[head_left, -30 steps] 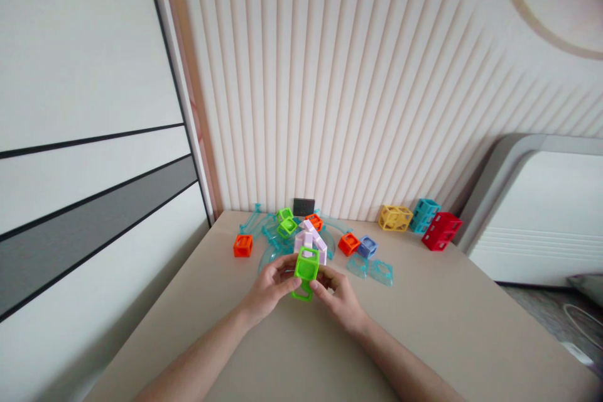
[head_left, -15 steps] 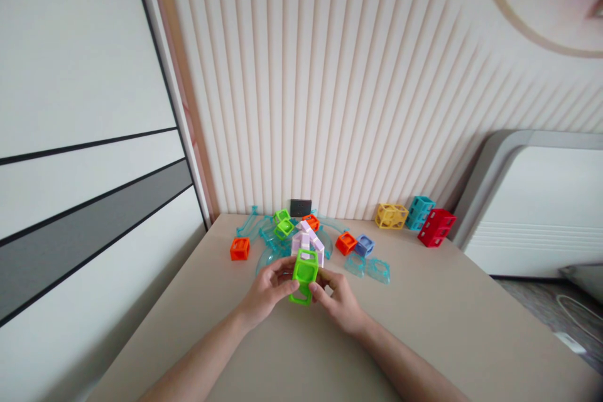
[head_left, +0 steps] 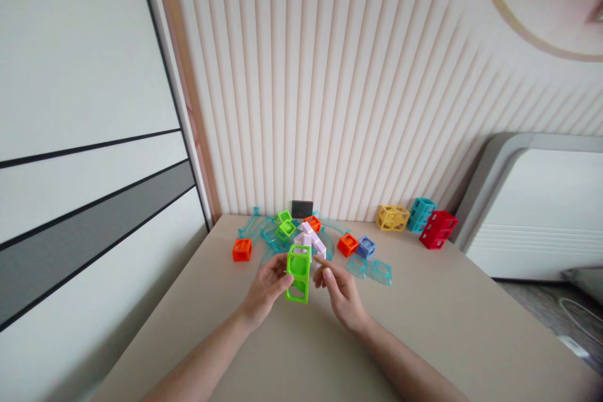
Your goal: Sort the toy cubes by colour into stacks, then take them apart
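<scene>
My left hand (head_left: pixel 266 286) grips a tall green open-frame block (head_left: pixel 298 272), two cubes long, holding it upright above the beige table (head_left: pixel 424 326). My right hand (head_left: pixel 340 289) hovers just right of the block with its fingers spread and nothing in them. Behind the block lies a pile of pale pink blocks (head_left: pixel 309 240), small green cubes (head_left: pixel 284 223) and clear teal curved pieces (head_left: pixel 271 239).
An orange cube (head_left: pixel 242 249) sits left of the pile; another orange cube (head_left: pixel 347 244), a blue cube (head_left: pixel 365 246) and clear teal frames (head_left: pixel 372 269) lie to the right. Yellow (head_left: pixel 392 217), teal (head_left: pixel 421 214) and red (head_left: pixel 438 229) blocks stand by the slatted wall. A dark box (head_left: pixel 302 208) leans there.
My right hand has let go of the green block and opened beside it. The left hand has lifted the block slightly and turned it more upright.
</scene>
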{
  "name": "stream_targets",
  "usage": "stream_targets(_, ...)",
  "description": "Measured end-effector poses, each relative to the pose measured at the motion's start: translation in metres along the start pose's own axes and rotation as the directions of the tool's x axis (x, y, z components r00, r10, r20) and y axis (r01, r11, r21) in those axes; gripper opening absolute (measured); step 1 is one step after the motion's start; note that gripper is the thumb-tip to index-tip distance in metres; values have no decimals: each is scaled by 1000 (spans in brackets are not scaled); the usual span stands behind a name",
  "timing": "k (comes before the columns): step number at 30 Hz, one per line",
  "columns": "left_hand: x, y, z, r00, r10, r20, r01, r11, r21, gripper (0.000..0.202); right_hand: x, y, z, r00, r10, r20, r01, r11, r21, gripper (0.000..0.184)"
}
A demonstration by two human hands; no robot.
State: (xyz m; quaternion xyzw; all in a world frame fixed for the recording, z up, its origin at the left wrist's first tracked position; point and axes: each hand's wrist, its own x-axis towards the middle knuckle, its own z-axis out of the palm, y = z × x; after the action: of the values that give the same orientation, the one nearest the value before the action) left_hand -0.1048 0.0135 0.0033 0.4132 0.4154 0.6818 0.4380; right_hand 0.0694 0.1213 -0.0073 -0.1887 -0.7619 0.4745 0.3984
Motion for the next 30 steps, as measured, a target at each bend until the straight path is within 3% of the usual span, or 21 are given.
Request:
stream_targets(2, 2, 1, -1, 994, 48, -95, -47, 999, 17, 45, 15, -5, -2, 992, -14, -123, 1, 995, -103, 41)
stream_targets(4, 3, 0, -4, 977, 100, -186, -92, 994, 51, 44, 39, -13, -2, 988, -74, -137, 36, 966, -255, 34)
stream_targets(7, 5, -3, -10, 947, 159, -280, -141, 987, 82, 43, 83, -23, 7, 986, -159, 50, 162, 839, -519, 31)
stream_targets(10, 7, -6, -16, 927, 184, -328, -168, 983, 77, 46, 125, -27, 28, 972, 26, 233, 183, 542, -820, 40)
stream_targets(13, 8, -4, -19, 918, 191, -347, -172, 981, 87, 45, 154, -23, 51, 944, 137, 299, 210, 447, -869, 40)
stream_targets(17, 9, -3, -20, 914, 191, -358, -171, 981, 89, 43, 167, -15, 71, 910, 227, 347, 235, 407, -883, 29)
stream_targets(22, 11, -6, -21, 905, 175, -388, -167, 984, 53, 39, 171, -8, 75, 886, 289, 363, 231, 403, -886, 20)
stream_targets(30, 12, -7, -22, 910, 176, -376, -174, 984, 39, 38, 185, -2, 63, 929, 281, 241, 68, 511, -857, 21)
